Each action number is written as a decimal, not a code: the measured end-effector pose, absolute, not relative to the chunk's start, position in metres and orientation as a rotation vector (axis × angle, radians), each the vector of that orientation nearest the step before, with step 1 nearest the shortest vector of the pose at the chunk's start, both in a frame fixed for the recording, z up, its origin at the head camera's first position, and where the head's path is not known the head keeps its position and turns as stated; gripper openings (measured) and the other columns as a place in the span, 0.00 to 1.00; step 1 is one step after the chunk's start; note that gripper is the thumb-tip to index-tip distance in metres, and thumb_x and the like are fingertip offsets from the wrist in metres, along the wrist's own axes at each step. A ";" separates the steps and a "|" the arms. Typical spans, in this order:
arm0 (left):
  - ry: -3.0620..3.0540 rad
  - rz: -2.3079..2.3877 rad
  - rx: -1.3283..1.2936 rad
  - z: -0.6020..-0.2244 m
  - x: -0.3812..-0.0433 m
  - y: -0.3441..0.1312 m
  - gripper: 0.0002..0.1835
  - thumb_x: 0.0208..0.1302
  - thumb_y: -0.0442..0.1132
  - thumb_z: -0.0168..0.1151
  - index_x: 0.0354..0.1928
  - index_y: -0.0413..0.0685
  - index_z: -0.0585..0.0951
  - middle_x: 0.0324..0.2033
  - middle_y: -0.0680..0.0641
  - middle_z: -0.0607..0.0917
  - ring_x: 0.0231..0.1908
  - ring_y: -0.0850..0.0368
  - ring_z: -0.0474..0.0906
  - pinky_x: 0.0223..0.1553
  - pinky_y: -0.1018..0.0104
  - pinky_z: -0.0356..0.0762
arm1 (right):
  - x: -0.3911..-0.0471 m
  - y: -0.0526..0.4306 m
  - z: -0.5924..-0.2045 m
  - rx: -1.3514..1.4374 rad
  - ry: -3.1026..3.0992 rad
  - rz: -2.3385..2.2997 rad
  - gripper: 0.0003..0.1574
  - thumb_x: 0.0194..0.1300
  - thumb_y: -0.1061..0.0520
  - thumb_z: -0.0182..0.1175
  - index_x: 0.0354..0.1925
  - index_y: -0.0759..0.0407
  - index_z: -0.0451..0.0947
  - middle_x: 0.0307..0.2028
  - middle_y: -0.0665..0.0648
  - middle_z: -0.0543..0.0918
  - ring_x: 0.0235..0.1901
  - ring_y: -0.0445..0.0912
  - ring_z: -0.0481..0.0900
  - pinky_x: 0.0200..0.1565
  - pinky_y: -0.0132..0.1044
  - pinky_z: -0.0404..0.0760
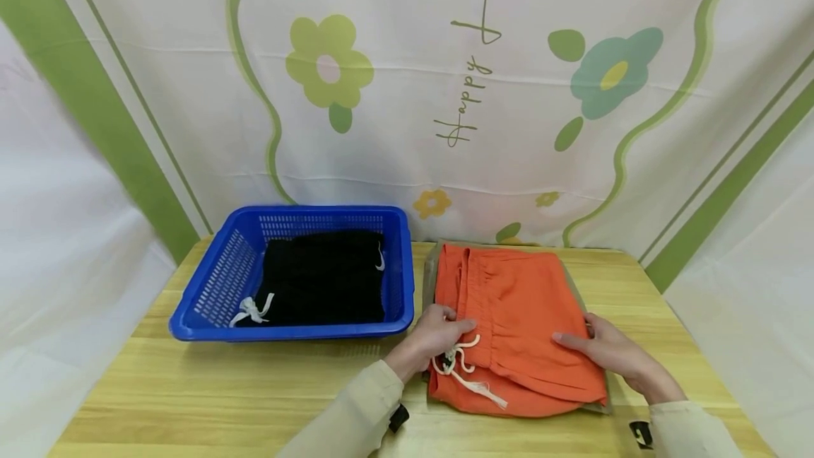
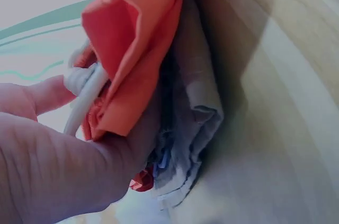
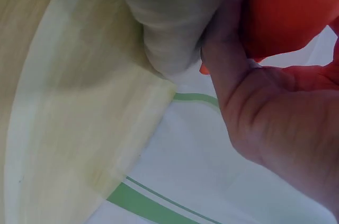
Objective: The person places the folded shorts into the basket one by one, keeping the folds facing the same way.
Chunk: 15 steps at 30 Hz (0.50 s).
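Observation:
Folded orange shorts lie on top of a folded grey garment on the wooden table. My left hand grips the shorts' left edge beside the white drawstring. In the left wrist view the hand holds the orange cloth and the drawstring above the grey layers. My right hand holds the right edge, fingers flat on top. In the right wrist view its thumb is tucked between the orange cloth and the grey garment.
A blue plastic basket stands at the left of the table with a folded black garment inside, its white cord at the front. A flowered backdrop hangs behind the table. White cloth drapes both sides.

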<state>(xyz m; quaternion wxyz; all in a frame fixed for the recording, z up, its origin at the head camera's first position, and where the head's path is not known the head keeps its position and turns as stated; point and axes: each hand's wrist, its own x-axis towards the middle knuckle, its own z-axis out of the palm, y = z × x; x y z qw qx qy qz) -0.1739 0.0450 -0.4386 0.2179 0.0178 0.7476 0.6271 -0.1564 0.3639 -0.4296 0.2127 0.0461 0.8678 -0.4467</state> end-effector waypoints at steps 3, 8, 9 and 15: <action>2.044 1.768 0.030 -0.441 -0.174 0.043 0.26 0.73 0.42 0.59 0.18 0.54 0.59 0.15 0.55 0.57 0.16 0.59 0.53 0.23 0.66 0.55 | -0.157 0.362 -0.429 0.122 2.421 -1.223 0.55 0.73 0.41 0.61 0.73 0.79 0.47 0.62 0.74 0.72 0.56 0.57 0.78 0.51 0.49 0.80; 2.008 1.832 -0.006 -0.446 -0.173 0.040 0.21 0.75 0.42 0.55 0.23 0.52 0.61 0.18 0.54 0.58 0.18 0.59 0.51 0.25 0.64 0.53 | -0.158 0.356 -0.424 0.111 2.509 -1.120 0.57 0.72 0.39 0.61 0.72 0.80 0.49 0.61 0.75 0.73 0.56 0.59 0.78 0.51 0.52 0.81; 2.003 1.840 -0.004 -0.446 -0.173 0.040 0.20 0.75 0.42 0.55 0.24 0.51 0.61 0.19 0.53 0.59 0.18 0.59 0.51 0.25 0.64 0.54 | -0.158 0.354 -0.422 0.098 2.552 -1.076 0.56 0.72 0.39 0.61 0.71 0.80 0.51 0.60 0.76 0.74 0.55 0.59 0.78 0.51 0.52 0.80; 2.004 1.823 0.017 -0.448 -0.172 0.039 0.14 0.76 0.45 0.56 0.32 0.45 0.71 0.26 0.50 0.68 0.24 0.57 0.61 0.28 0.63 0.59 | -0.152 0.338 -0.413 -0.009 2.896 -0.732 0.52 0.70 0.39 0.64 0.64 0.83 0.62 0.52 0.79 0.73 0.48 0.65 0.77 0.47 0.58 0.79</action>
